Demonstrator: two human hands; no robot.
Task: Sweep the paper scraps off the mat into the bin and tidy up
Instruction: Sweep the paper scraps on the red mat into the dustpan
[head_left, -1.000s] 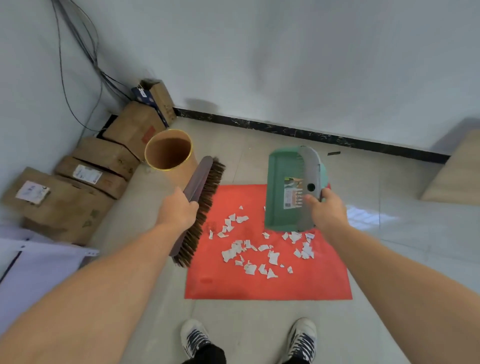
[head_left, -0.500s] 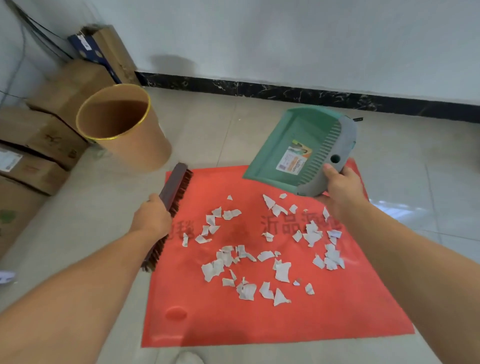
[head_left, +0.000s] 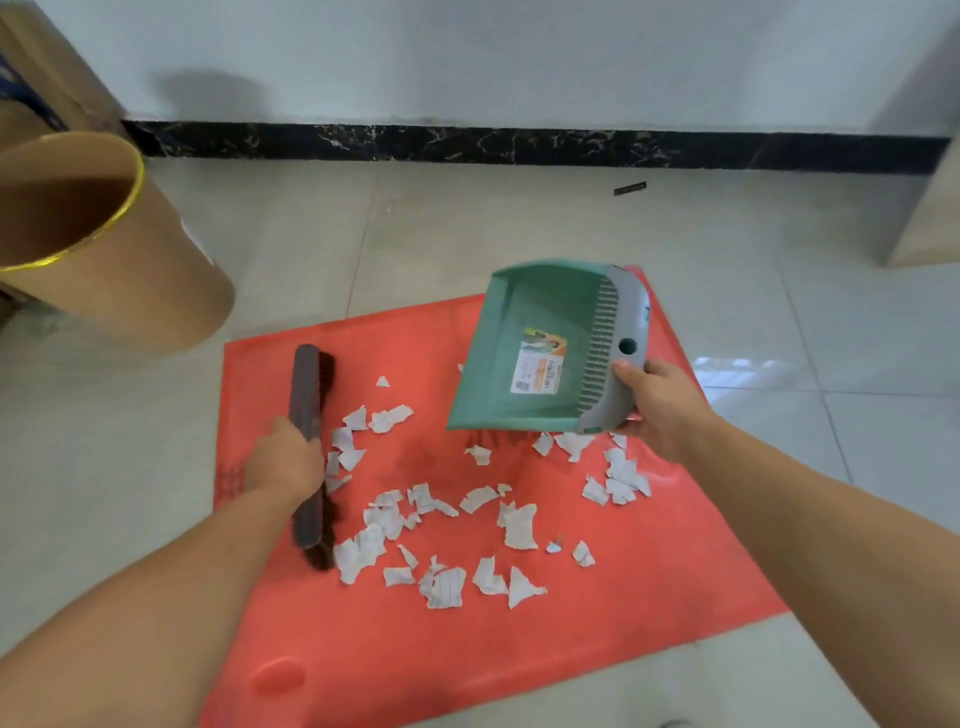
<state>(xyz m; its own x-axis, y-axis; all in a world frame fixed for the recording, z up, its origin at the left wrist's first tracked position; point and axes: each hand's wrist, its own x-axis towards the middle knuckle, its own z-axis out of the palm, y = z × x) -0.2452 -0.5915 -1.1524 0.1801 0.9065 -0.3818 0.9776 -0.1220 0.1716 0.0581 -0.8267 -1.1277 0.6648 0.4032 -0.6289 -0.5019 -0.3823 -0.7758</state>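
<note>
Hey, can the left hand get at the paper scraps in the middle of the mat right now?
Probably yes: the left hand holds the brush beside the paper scraps on the red mat, with nothing between; the dustpan in the right hand is farther right.

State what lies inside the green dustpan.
Only a printed label sits inside the dustpan; the paper scraps lie outside it. The grey toothed edge hides its back strip.
</note>
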